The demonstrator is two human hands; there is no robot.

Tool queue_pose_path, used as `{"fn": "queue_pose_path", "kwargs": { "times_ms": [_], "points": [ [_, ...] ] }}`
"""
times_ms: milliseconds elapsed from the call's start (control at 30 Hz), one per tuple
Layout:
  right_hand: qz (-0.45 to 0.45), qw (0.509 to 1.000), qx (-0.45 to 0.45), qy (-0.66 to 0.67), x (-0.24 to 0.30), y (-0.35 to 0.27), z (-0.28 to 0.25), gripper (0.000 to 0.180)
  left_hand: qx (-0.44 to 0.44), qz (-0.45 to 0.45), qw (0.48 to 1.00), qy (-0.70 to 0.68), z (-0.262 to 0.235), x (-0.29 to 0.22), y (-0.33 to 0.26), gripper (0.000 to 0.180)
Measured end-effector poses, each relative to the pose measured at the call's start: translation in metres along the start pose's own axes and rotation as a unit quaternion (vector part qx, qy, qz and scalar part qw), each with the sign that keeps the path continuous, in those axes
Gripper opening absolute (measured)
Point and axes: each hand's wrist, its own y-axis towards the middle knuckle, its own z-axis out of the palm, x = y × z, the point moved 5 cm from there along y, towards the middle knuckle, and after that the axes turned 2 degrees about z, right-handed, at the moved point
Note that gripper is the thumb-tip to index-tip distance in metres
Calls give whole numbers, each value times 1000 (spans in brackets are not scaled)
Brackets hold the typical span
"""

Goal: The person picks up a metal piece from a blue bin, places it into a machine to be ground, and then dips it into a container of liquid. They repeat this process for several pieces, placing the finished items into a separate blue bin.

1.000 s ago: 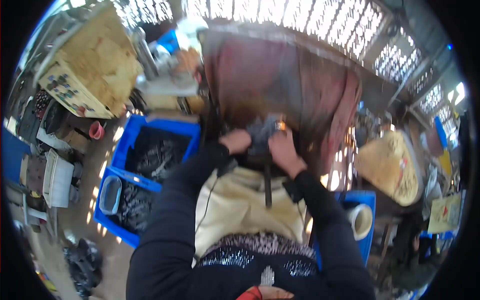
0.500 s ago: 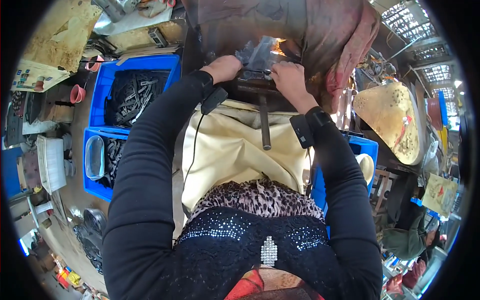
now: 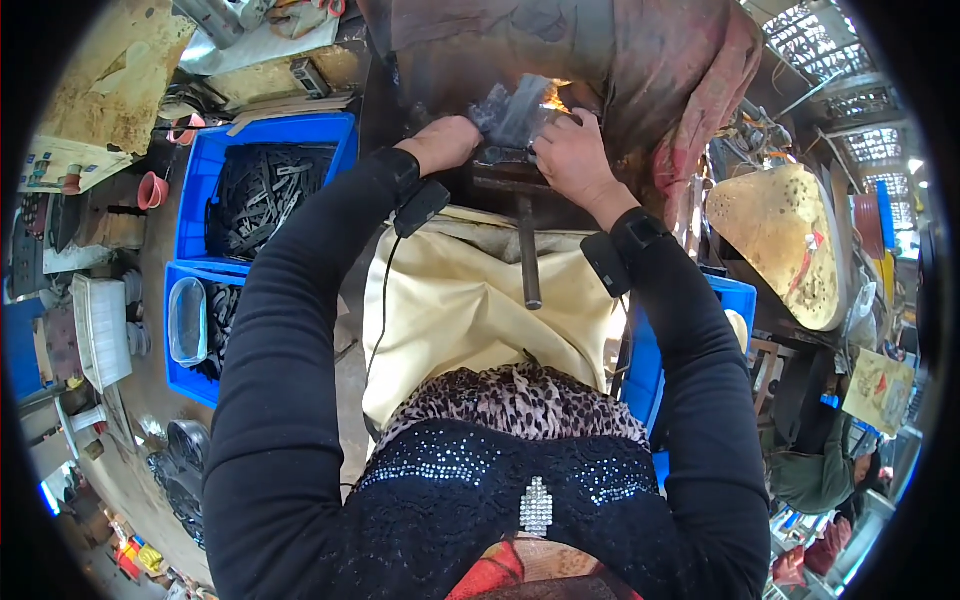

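Note:
At the far middle, both hands are up against a dark machine [image 3: 445, 85] with a cloudy see-through plate [image 3: 522, 108] and an orange glow behind it. My left hand [image 3: 447, 143] is closed at the plate's left side, fingers curled inward; whatever they hold is hidden. On the plate's right side my right hand [image 3: 576, 158] is closed in a pinch at its lower edge, and what it grips is too small to make out. Between the hands and nearer to me, a metal rod [image 3: 529, 255] sticks out over the cream apron [image 3: 470, 310] on my lap.
To my left stand two blue crates [image 3: 190, 195] of dark flat strips, the nearer one with a clear plastic box [image 3: 187, 320]. Another blue crate [image 3: 735, 295] is at my right. Reddish cloth [image 3: 690, 90] drapes the machine. A person [image 3: 815, 475] is at the far right.
My left hand has drawn slightly toward me and left. The right hand's fingers have shifted up a little, nearer the glow. The rod's end appears slightly lower.

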Motion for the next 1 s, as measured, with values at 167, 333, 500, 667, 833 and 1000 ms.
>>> {"fn": "queue_pose_path", "kwargs": {
  "times_ms": [167, 333, 500, 667, 833, 1000],
  "points": [
    [5, 1000, -5, -12, 4, -5, 7, 2, 7, -2, 1000, -19, 9, -4, -3, 14],
    [83, 996, -22, -7, 4, -5, 9, 4, 15, 5, 1000, -9, 2, -3, -1, 18],
    [129, 990, 5, 53, -12, -10, 14, 7, 15, -11, 1000, 20, -7, -6, -4, 18],
    [156, 986, -17, 58, -10, -14, 20, 10, -30, -6, 1000, 4, -19, -3, -5, 17],
    [187, 977, 12, 104, -13, -13, 22, 11, -3, -2, 1000, 8, -10, -1, -8, 15],
    [200, 971, 14, 130, -18, -10, 6, 13, 16, 14, 1000, 10, -12, -12, -9, 17]
  ]
}}
